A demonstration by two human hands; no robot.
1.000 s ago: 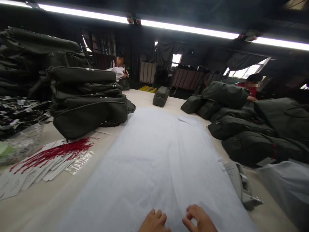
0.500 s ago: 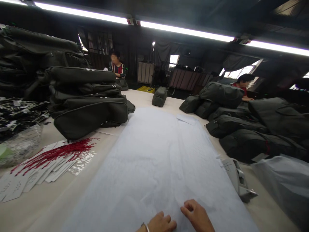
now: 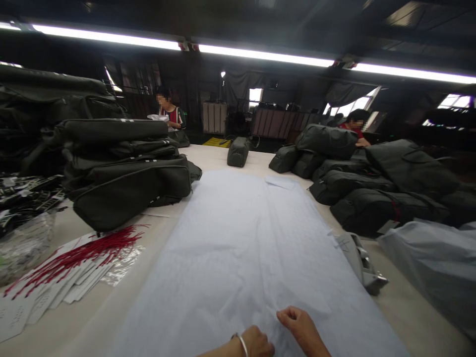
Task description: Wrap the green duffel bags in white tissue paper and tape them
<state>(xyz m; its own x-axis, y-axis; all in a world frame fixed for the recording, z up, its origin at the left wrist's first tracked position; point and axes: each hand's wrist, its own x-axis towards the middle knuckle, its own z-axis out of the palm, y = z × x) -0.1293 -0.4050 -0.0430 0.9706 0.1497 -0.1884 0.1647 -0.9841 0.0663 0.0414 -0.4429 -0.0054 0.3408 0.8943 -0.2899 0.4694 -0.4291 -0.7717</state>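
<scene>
A long, thin white plastic sheet (image 3: 223, 248), soft and wrinkled, lies spread over the table before me. Whether it is a flat bag or a stack of layers I cannot tell. My right hand (image 3: 302, 327) pinches the sheet between thumb and forefinger, and small creases run out from the fingertips. Close beside it, my left hand (image 3: 256, 342), with a silver bangle (image 3: 241, 343) at the wrist, has its fingers curled down onto the same sheet; its fingertips are partly hidden at the lower edge of the view.
Dark green bags (image 3: 130, 186) are stacked at left, with more bags (image 3: 386, 208) piled right and one bag (image 3: 238, 151) standing ahead. White tags (image 3: 48, 297) with red strings (image 3: 92, 250) lie left. A tape dispenser (image 3: 362, 263) sits right, beside translucent plastic (image 3: 431, 263). Two people work beyond.
My left hand has moved slightly right and its fingers have curled in more. My right thumb and forefinger have closed together on the sheet. The camera view has shifted a little.
</scene>
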